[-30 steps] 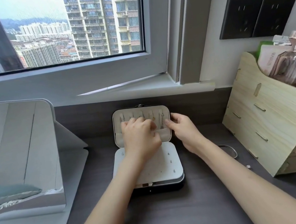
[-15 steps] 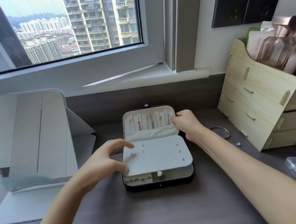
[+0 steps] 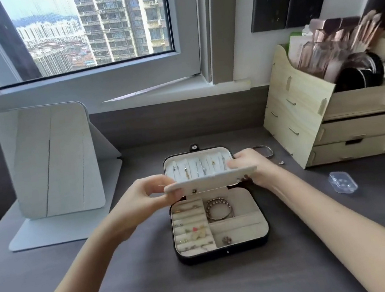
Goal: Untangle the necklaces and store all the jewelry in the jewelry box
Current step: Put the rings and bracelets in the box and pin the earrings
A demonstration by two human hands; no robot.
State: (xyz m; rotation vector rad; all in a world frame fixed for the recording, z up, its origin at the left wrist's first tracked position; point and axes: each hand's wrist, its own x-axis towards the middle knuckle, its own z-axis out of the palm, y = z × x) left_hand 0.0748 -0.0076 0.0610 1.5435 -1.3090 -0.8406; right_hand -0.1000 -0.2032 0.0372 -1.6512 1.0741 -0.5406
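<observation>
Pinches the left end of the padded panel [image 3: 210, 180] between thumb and curled fingers of the left hand [image 3: 144, 196], clasps its right end with the right hand [image 3: 250, 165], and holds it nearly level just above the open jewelry box [image 3: 264, 234]. Behind the panel, necklaces [image 3: 197, 168] hung in a row in the upright lid; below it, bracelets [image 3: 219, 208] in the far right compartment. All mid-way along a dark grey desk [image 3: 156, 285] under a window [image 3: 88, 29], with a folding mirror [image 3: 51, 159] to the left, a wooden organizer [image 3: 299, 112] to the right, and a bangle [image 3: 264, 150] and clear plastic case [image 3: 343, 181] nearby.
</observation>
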